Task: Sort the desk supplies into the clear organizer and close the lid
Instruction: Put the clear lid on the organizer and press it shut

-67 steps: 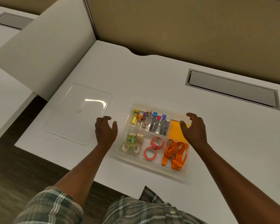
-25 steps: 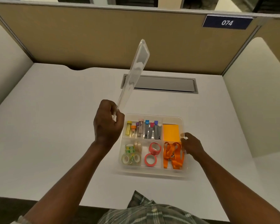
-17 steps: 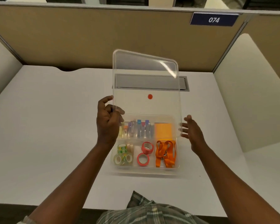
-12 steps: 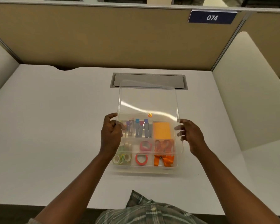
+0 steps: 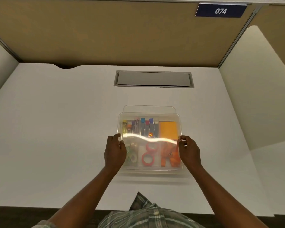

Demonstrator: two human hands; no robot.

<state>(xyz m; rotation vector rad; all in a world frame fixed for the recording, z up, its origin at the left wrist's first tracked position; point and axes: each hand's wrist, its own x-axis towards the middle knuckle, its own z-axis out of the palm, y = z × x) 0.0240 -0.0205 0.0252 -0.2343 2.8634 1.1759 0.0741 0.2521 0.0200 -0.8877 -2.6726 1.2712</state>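
The clear organizer (image 5: pixel 149 171) sits on the white desk in front of me. The clear lid (image 5: pixel 168 117) lies almost flat over it, shifted slightly toward me, so the organizer's far rim shows beyond the lid's far edge. My left hand (image 5: pixel 114 152) pinches the lid's left edge and my right hand (image 5: pixel 189 150) pinches its right edge. Through the lid I see small coloured tubes and clips (image 5: pixel 141 127), an orange pad (image 5: pixel 169 130), pink tape rolls (image 5: pixel 148 155), patterned tape rolls (image 5: pixel 132 153) and an orange lanyard (image 5: pixel 170 155).
A grey cable hatch (image 5: pixel 153 79) is set into the desk behind the organizer. Tan partition walls with a blue 074 sign (image 5: pixel 220 10) close off the back. White side panels (image 5: pixel 253 83) stand at left and right. The desk's front edge is near my body.
My left hand lifted the lid from the desk at the left, swung it upright over the organizer, then my right hand joined and both lowered it nearly flat onto the organizer.
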